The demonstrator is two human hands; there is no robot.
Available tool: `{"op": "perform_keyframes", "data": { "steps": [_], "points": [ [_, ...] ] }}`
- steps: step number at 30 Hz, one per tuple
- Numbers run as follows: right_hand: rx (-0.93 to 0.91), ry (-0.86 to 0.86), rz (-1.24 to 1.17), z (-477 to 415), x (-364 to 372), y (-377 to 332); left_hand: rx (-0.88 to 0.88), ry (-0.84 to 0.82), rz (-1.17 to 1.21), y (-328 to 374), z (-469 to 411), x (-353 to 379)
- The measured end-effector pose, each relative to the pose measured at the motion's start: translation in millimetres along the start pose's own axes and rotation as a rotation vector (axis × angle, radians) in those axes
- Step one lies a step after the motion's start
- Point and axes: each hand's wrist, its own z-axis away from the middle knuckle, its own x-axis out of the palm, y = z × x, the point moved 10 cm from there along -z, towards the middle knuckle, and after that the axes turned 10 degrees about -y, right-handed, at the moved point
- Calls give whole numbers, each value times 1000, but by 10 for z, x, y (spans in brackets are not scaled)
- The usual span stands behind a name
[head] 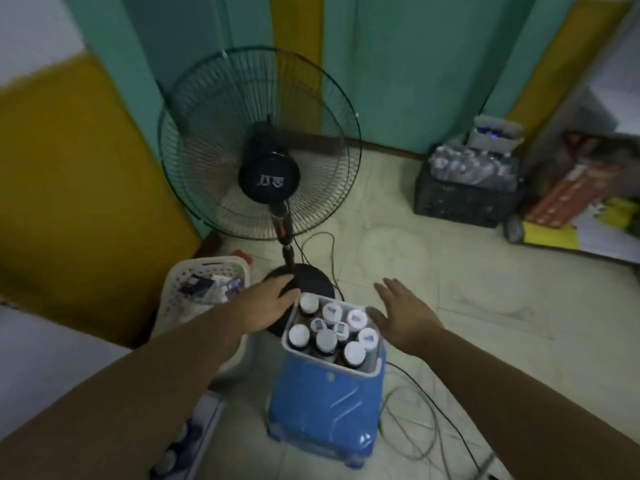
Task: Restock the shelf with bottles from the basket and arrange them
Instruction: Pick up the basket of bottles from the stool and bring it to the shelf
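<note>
A blue basket (pixel 322 407) with a white rim stands on the floor in front of me. Several dark bottles (pixel 325 339) with white caps stand upright inside it, packed close. My left hand (pixel 266 303) hovers just left of the basket's far corner, fingers loosely apart and holding nothing. My right hand (pixel 401 317) is spread flat at the basket's right side, close to the rim, also holding nothing. At the bottom left a white shelf edge (pixel 204 434) shows with a few blurred bottles (pixel 180 445) on it.
A standing fan (pixel 263 174) with a black round base (pixel 304 289) stands right behind the basket. A white laundry basket (pixel 204 289) sits at the left. A black crate of bottles (pixel 464 195) and boxes (pixel 575 199) stand at the right. Cables (pixel 415 420) run across the tiled floor.
</note>
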Motion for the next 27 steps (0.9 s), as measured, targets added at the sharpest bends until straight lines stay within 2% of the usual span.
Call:
{"op": "perform_keyframes", "data": {
  "steps": [3,8,14,18,20,23,27],
  "points": [
    [156,-65,-274,-287,484,597,-127,-46,201,-317,-484,420],
    [364,-186,-686,-797,1464,1030,-264,-33,449,-829,-1209,951],
    [504,-74,-957,-1208,2251,1111,-367,81,749,-1301,-1818,1504],
    [591,-8,-1036,-1300,2444,1065,-426,146,796,-1433,-2044,1715],
    [571,54,-1039,-1319,2445,1060,-495,162,827,-1536,-2053,1755],
    [510,78,-948,-1297,2368,1073,-490,135,926,-1509,-2023,1784],
    [388,-2,-718,-1217,2219,890,-444,173,1139,-1708,-1688,1976]
  ]
}}
